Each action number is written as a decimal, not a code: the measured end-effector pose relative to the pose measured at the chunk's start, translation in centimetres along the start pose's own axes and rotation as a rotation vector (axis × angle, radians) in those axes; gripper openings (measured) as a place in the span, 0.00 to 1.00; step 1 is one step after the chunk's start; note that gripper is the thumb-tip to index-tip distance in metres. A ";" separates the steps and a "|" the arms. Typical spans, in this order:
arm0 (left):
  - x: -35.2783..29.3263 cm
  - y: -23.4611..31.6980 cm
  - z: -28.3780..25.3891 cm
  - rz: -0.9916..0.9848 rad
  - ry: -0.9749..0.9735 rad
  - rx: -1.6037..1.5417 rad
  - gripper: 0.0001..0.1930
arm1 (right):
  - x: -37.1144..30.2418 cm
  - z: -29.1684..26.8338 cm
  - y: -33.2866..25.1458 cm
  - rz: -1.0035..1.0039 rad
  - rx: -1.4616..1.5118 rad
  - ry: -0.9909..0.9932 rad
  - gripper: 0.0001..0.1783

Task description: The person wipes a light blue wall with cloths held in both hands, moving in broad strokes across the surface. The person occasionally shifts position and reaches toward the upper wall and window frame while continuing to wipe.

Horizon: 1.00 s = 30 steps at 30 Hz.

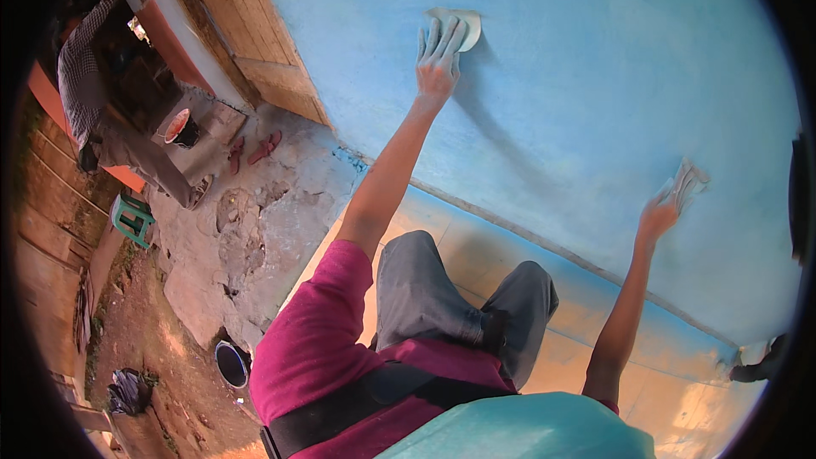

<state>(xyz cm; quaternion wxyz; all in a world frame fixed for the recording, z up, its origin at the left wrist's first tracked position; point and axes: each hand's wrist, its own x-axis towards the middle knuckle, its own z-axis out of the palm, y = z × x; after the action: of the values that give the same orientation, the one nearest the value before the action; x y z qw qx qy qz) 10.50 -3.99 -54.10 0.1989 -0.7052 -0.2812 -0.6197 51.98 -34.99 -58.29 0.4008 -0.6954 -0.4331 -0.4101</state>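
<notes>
My left hand (439, 59), dusty white, lies with fingers stretched up the pale blue wall (561, 59). Under those fingers it presses a curled off-white sheet of sandpaper (469, 30) flat to the wall. Lower on the same wall and farther right is my right hand (663, 209), whose fingers look dusty too. A second pale piece of sandpaper (695, 177) shows at its fingertips, slightly blurred, and the grip there is partly hidden.
Tan floor tiles (671, 391) with blue dust run along the wall's base. A wooden door (246, 17) adjoins the wall. At left stand another person (93, 93), a paint bucket (181, 129), pink sandals (265, 147), a green stool (132, 219) and a dark bucket (231, 364).
</notes>
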 end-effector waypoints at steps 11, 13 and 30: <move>0.0 0.6 0.2 -0.258 0.111 0.001 0.24 | -0.1 0.6 -1.6 0.031 -0.011 0.040 0.25; 0.2 4.5 0.8 -0.126 0.037 -0.061 0.27 | 0.2 0.6 -1.6 0.024 0.000 0.053 0.25; -1.8 -1.7 0.1 -0.367 0.138 0.024 0.24 | -0.2 0.9 -1.3 0.065 0.076 0.045 0.27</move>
<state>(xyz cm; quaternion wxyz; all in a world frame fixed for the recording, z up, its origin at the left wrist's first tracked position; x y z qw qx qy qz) 9.37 -2.93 -56.06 0.1095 -0.5955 -0.3981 -0.6891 50.88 -33.78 -58.55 0.4496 -0.6839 -0.4165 -0.3958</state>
